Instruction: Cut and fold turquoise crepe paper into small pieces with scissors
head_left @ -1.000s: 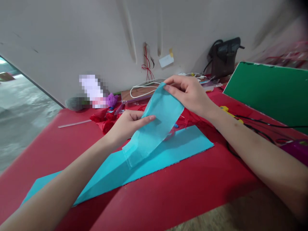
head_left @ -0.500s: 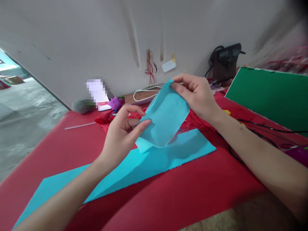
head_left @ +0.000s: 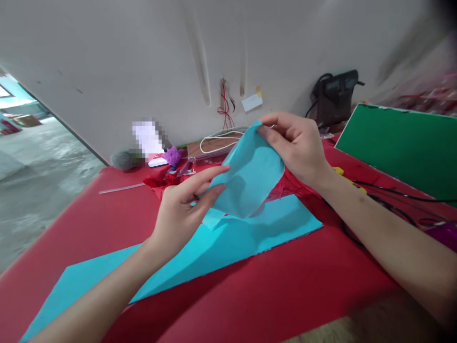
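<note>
A small, thin, light-blue sheet of paper point(head_left: 250, 171) is held up in front of me, slightly bent and tilted; it looks like crepe paper. My right hand point(head_left: 294, 147) pinches its top corner between thumb and fingers. At the sheet's lower left edge is my left hand point(head_left: 189, 202), its thumb and index finger on the near face, apart from each other, and other fingers partly hidden behind the edge. Beneath both hands, a long strip of the same blue paper point(head_left: 214, 252) lies flat across the red tabletop point(head_left: 221, 305).
Behind the hands are red paper flowers point(head_left: 157, 181), a purple paper flower point(head_left: 172, 156) and a white cord point(head_left: 217, 139). A green board point(head_left: 396, 147) leans at the right, near black cables point(head_left: 392, 191). A dark bag point(head_left: 335, 97) rests against the wall.
My left index finger has straightened and now reaches over the front of the sheet. My right hand keeps its pinch on the top corner. The view has shifted slightly.
</note>
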Available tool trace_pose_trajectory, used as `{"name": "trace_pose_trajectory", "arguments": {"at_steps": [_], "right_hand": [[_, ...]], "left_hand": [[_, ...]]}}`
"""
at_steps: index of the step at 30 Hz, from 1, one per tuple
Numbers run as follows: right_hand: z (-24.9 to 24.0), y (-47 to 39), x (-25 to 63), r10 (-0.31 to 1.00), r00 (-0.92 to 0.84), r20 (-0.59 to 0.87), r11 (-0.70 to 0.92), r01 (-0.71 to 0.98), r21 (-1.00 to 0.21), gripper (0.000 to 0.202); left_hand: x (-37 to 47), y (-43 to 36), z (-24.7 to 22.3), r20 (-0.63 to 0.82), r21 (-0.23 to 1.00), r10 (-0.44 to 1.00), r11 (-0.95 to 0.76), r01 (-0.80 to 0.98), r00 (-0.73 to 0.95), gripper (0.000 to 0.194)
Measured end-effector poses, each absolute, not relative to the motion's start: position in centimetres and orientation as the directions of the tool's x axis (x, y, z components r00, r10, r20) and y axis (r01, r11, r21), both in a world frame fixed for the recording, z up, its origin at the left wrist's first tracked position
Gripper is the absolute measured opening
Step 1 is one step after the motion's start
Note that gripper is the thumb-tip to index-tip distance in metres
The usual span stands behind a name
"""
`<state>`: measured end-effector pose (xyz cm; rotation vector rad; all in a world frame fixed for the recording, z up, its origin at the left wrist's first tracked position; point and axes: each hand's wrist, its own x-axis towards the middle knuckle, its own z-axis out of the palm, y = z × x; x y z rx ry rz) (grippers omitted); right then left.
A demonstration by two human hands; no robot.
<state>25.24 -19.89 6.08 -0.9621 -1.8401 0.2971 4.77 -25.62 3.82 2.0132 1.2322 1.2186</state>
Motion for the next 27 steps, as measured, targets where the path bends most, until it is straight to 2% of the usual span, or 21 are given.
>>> {"name": "trace_pose_trajectory", "arguments": {"at_steps": [4,8,15,18,20,23,27], "right_hand": [[6.2,-20.2,25.2,0.708,-0.164,0.687,0.654,0.52,-0.549,0.033],[6.3,-20.3,25.2,0.702,-0.188,0.686,0.663,0.524,-0.535,0.033],[6.7,-20.4,25.2,0.753,-0.209,0.624,0.636,0.472,-0.611,0.031],[6.9,-20.2,25.3,0.786,-0.258,0.562,0.614,0.429,-0.662,0.03],[7.0,-20.1,25.3,0.803,-0.304,0.513,0.597,0.395,-0.698,0.028],[6.9,-19.8,25.4,0.808,-0.361,0.467,0.578,0.327,-0.748,0.025],[7.0,-19.8,25.5,0.799,-0.409,0.44,0.571,0.289,-0.769,0.025]], "left_hand": [[4.6,-25.4,3.6,0.502,0.671,0.841,-0.526,0.522,0.202,0.034],[4.6,-25.1,3.5,0.485,0.692,0.848,-0.521,0.499,0.212,0.036],[4.4,-25.2,3.5,0.439,0.767,0.874,-0.486,0.418,0.209,0.048],[3.9,-25.3,4.4,0.41,0.73,0.849,-0.525,0.437,0.334,0.027],[3.4,-25.3,5.3,0.318,0.716,0.811,-0.545,0.437,0.491,0.018],[2.6,-25.4,6.5,0.112,0.765,0.717,-0.504,0.401,0.688,0.023],[2.3,-26.2,6.8,-0.032,0.923,0.629,-0.28,0.265,0.776,0.028]]}}
